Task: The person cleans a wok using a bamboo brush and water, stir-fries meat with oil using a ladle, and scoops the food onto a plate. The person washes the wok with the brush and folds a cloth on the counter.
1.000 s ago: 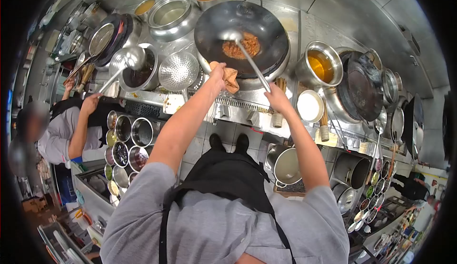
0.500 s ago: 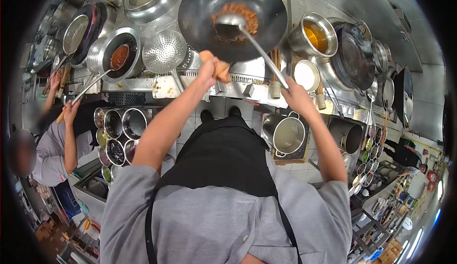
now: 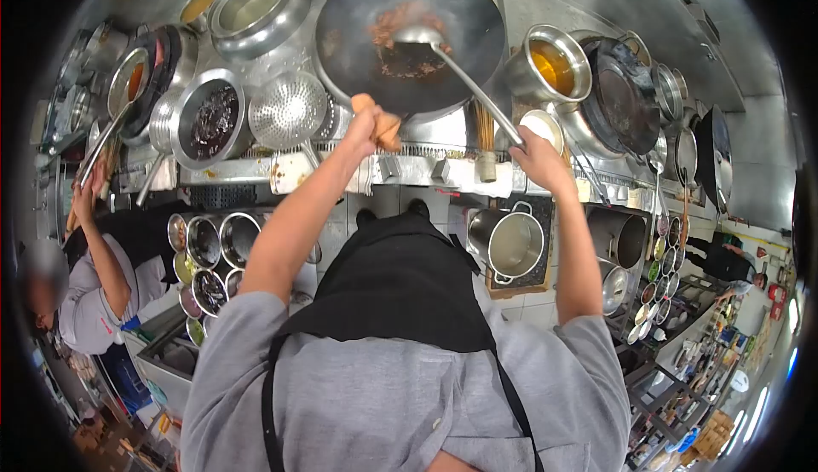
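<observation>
A large dark wok (image 3: 341, 46) stands at the top middle, with reddish-brown food (image 3: 400, 22) in its bottom. My left hand (image 3: 365, 124) is closed around an orange-brown cloth (image 3: 387, 129) at the wok's near edge; whatever part of the wok lies under the cloth is hidden. My right hand (image 3: 538, 158) grips the end of a long-handled ladle (image 3: 481, 95). The ladle's bowl rests over the food inside the wok. Left of the wok lies a perforated strainer (image 3: 288, 107), and to the right is a pot of orange liquid (image 3: 554, 65).
A bowl of dark sauce (image 3: 213, 123) sits left of the strainer. Below the stove edge are a pot of pale liquid (image 3: 516, 245) and several small containers (image 3: 203, 242). A co-worker (image 3: 98, 280) at the left holds a long-handled ladle. Stacked woks (image 3: 626, 97) stand at the right.
The food has shifted and spread in the wok. My right hand has moved slightly right with the ladle. The co-worker's ladle has left the sauce bowl and moved left.
</observation>
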`<action>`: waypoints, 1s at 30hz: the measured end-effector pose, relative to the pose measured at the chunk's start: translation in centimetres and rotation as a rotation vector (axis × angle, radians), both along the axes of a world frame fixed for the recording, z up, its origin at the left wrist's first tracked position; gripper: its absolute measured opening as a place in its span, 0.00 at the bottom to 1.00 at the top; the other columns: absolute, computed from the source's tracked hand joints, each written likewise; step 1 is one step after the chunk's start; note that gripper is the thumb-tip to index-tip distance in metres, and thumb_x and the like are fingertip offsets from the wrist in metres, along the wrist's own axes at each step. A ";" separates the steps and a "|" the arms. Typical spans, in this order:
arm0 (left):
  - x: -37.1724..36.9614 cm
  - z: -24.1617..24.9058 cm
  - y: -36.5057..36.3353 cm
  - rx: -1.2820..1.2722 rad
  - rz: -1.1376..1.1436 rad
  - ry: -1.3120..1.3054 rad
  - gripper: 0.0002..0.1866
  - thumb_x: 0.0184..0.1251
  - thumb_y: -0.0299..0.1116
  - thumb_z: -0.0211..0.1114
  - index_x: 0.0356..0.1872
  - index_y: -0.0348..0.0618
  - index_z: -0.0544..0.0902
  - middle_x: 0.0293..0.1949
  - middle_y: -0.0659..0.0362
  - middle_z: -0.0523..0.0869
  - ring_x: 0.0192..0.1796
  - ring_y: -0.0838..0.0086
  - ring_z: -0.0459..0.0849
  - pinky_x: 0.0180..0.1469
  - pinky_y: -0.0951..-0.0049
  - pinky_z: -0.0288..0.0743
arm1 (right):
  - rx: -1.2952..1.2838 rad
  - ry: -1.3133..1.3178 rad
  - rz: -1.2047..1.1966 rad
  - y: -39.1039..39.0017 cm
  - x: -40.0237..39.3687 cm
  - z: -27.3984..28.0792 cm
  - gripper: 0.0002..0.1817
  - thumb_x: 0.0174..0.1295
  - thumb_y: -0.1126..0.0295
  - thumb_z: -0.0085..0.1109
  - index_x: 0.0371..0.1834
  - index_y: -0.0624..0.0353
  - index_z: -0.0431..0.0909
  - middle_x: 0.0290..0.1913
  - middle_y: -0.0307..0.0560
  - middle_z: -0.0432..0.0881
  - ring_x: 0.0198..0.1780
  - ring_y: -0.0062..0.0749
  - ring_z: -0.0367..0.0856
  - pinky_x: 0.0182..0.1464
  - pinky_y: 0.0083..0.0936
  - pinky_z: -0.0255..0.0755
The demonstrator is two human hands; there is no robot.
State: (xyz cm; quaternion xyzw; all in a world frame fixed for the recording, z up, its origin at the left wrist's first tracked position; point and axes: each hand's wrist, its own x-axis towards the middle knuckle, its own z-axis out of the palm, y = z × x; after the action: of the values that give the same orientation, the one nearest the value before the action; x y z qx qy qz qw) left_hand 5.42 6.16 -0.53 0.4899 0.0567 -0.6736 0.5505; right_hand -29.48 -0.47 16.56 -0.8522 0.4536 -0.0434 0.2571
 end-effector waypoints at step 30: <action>-1.5 3.1 -5.4 0.177 0.200 -0.081 0.12 0.65 0.30 0.58 0.48 0.42 0.73 0.41 0.51 0.84 0.42 0.56 0.86 0.47 0.45 0.81 | 0.544 0.549 0.034 7.2 -3.0 -44.4 0.23 0.60 0.63 0.48 0.53 0.62 0.84 0.57 0.61 0.82 0.61 0.54 0.81 0.63 0.44 0.73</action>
State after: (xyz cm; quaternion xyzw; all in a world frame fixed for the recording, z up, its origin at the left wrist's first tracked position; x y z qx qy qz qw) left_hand 3.94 0.73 2.61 0.5552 0.1419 -0.5875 0.5714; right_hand -32.48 6.75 -27.81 -0.7400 0.4864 0.3125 0.3436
